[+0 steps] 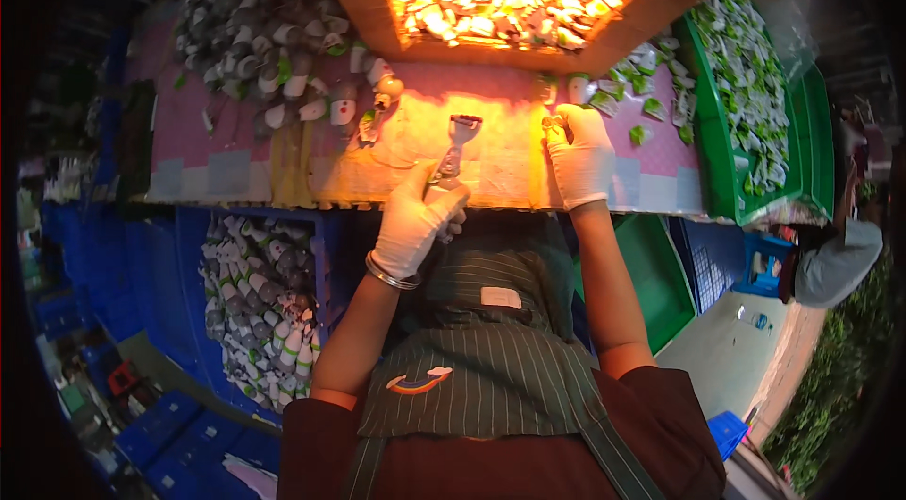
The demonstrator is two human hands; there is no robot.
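Observation:
My left hand (420, 217), in a white glove with a bangle at the wrist, is closed around a small pale object (458, 143). It has a narrow stem and a wider, dark-edged top; its exact kind is unclear. My right hand (580, 160), also gloved, hovers over the right part of the lit tabletop (500, 165). Its fingers are pinched together at a tiny golden-looking bit, too small to name. Left of my hands, a few small white and grey figures (342, 111) lie at the edge of a heap.
A brightly lit carton (500, 51) of small white-and-green pieces stands ahead. The figure heap (255, 19) covers the far left. On the right, a green tray (722, 132) holds more white-and-green pieces. Below the table sits a blue crate (193, 283) of figures.

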